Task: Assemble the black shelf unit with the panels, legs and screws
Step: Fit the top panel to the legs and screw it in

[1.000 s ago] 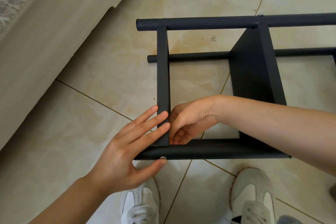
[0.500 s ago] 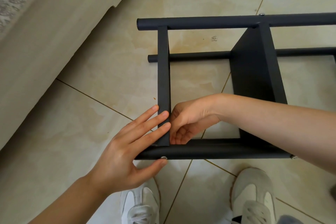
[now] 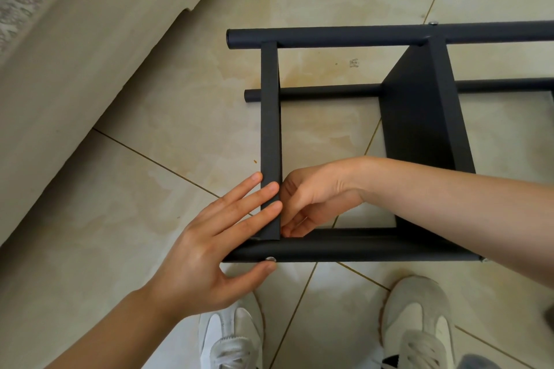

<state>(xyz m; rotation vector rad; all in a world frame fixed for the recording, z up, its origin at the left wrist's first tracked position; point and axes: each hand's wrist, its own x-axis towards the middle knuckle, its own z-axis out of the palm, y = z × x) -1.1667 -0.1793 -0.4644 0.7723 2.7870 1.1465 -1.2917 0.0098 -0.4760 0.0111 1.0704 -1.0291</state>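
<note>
Both hands at one corner: your left hand [image 3: 209, 255] flat, fingers bracing end panel [image 3: 269, 117], thumb at screw [image 3: 271, 259] in near leg [image 3: 359, 250], probably holding alignment; right hand [image 3: 314, 198] curled inside, contents hidden. Shelf unit [image 3: 419, 117] lies sideways on floor [image 3: 150, 219].

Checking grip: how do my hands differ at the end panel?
The left hand lies flat, fingers straight across the end panel; the right hand is curled against its inner face. The left hand is outside the frame; the right hand reaches inside. Both touch its near end.
</note>
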